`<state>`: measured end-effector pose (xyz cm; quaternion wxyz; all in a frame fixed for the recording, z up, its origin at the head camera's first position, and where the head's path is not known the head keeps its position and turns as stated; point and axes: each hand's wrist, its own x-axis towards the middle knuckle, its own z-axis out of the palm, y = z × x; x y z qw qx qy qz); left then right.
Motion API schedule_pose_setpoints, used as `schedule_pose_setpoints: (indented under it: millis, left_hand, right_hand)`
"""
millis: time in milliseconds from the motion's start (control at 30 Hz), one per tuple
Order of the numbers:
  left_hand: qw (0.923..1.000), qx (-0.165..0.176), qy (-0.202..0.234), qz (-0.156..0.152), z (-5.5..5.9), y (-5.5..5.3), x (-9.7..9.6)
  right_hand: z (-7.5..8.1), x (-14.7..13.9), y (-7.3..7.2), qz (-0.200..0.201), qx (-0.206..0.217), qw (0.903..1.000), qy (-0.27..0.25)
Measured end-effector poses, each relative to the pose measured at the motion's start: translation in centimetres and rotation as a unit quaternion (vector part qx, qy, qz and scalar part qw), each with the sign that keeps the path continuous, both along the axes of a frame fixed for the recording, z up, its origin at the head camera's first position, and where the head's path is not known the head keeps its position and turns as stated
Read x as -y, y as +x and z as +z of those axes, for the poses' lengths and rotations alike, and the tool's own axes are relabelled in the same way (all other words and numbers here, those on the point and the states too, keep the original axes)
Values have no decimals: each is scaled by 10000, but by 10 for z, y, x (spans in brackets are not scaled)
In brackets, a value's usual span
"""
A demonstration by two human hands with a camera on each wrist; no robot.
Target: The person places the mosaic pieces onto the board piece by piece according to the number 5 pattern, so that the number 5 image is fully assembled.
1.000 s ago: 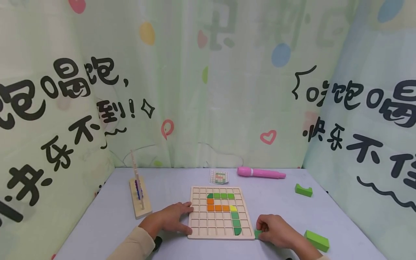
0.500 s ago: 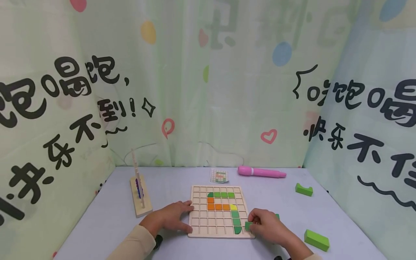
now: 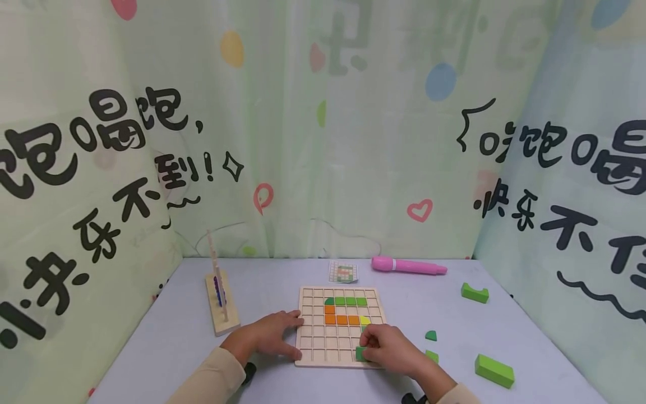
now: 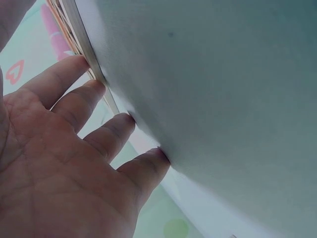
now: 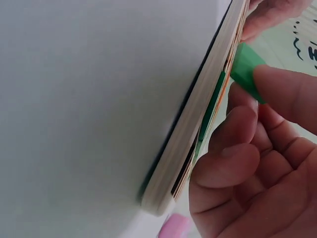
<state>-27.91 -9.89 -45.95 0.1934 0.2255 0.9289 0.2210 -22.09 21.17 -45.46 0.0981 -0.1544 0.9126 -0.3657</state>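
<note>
A wooden grid board lies on the table. Set in its cells are a row of light green tiles, several orange tiles and a yellow tile. My right hand pinches a green tile between thumb and fingers, over the board's near right part. That hand covers most of the darker green column there. With fingers spread, my left hand rests against the board's left edge. In the left wrist view, fingertips touch the board's side.
Right of the board lie a dark green rounded piece, a light green piece, a green rectangular block and an arched block. Behind it are a patterned card and a pink marker-shaped object. A wooden stand with beads is at left.
My right hand has lifted a green tile from beside the board's right corner and carried it left over the board, uncovering small green pieces on the table. My left hand stays at the edge.
</note>
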Motion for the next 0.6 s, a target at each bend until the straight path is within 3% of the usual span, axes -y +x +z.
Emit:
schedule_pose_setpoints:
  millis: [267, 600]
  left_hand:
    - [10000, -19, -58, -11, -1, 0, 0]
    - [10000, -62, 56, -51, -2, -1, 1]
  right_hand:
    - [-3, 8, 0, -20, -181, 9993, 336]
    - [4, 17, 1, -88, -456, 9951, 869]
